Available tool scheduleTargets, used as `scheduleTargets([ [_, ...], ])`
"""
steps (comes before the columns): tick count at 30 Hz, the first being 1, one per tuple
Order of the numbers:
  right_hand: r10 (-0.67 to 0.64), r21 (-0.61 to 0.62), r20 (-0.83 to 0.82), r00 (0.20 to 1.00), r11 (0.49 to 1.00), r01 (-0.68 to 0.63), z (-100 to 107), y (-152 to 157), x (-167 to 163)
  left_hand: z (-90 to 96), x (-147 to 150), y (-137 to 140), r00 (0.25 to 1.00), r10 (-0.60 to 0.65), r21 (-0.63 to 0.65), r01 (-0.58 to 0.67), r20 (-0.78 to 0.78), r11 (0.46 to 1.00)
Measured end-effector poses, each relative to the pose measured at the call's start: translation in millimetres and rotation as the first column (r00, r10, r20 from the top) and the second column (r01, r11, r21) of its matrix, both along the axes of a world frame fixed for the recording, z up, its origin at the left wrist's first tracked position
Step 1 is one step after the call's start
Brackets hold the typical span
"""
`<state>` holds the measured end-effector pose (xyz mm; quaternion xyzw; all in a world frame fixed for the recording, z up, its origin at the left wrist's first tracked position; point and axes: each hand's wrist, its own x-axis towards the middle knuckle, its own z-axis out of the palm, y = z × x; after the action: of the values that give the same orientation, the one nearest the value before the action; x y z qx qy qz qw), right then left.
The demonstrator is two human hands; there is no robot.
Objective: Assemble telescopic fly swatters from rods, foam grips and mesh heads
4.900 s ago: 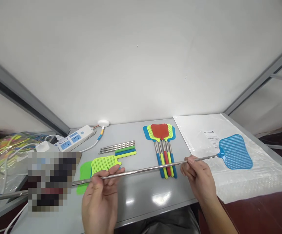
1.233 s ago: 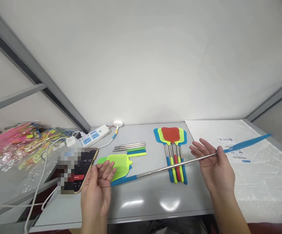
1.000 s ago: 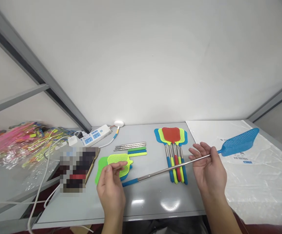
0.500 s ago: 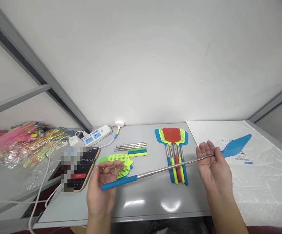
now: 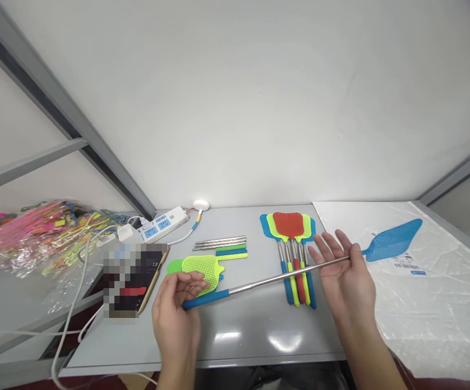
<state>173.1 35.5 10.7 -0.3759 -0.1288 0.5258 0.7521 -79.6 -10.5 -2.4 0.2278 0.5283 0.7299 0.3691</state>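
Observation:
A blue telescopic fly swatter [image 5: 283, 277] is stretched between my hands, above the table. My right hand [image 5: 346, 276] pinches its metal rod just below the head, between the thumb and the palm side, with the other fingers spread. At the other end, the blue handle's tip touches the palm of my left hand [image 5: 180, 309], whose fingers are loosely curled and not wrapped round it. Behind the left hand lie yellow-green and green swatter heads [image 5: 200, 271]. Several finished-looking swatters [image 5: 287, 225] with blue, yellow and red heads lie fanned together beyond the rod.
Metal rods [image 5: 220, 242] and coloured handles [image 5: 230, 253] lie mid-table. On the left are a phone [image 5: 149, 276], a power strip [image 5: 163, 225], white cables and bagged colourful goods [image 5: 47, 233]. White plastic packaging [image 5: 430, 309] covers the table's right side.
My hands have come closer together, and the visible length of the swatter is slightly shorter. Its blue head has turned to show more of its perforated face.

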Motion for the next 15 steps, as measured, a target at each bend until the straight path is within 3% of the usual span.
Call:
scheduleTargets([
  [1,0.046,-0.001,0.018,0.999,0.999,-0.046,0,-2,-9,0.5,10,1,0.995,0.097,0.031,-0.098,0.008,0.995],
  [4,0.180,-0.009,0.055,0.982,0.984,-0.180,0,-10,-34,4.4,30,4,0.969,0.234,0.137,-0.222,-0.076,0.965],
  [8,0.327,-0.055,0.081,0.941,0.945,-0.324,-8,-15,-42,10.1,16,8,0.958,0.236,0.152,-0.212,-0.162,0.965],
  [10,0.416,-0.091,0.086,0.905,0.908,-0.409,-13,-14,-38,9.4,0,7,0.941,0.070,0.071,-0.050,-0.330,0.996],
  [11,0.443,-0.100,0.089,0.892,0.895,-0.434,-15,-13,-36,8.0,-9,6,0.899,-0.072,-0.020,0.070,-0.433,0.997],
  [13,0.463,-0.100,0.099,0.881,0.886,-0.454,-16,-12,-31,3.8,-22,2,0.727,-0.349,-0.240,0.255,-0.592,0.937],
  [15,0.477,-0.092,0.133,0.869,0.879,-0.468,-13,-11,-27,-0.5,-32,-3,0.550,-0.506,-0.389,0.324,-0.664,0.863],
])
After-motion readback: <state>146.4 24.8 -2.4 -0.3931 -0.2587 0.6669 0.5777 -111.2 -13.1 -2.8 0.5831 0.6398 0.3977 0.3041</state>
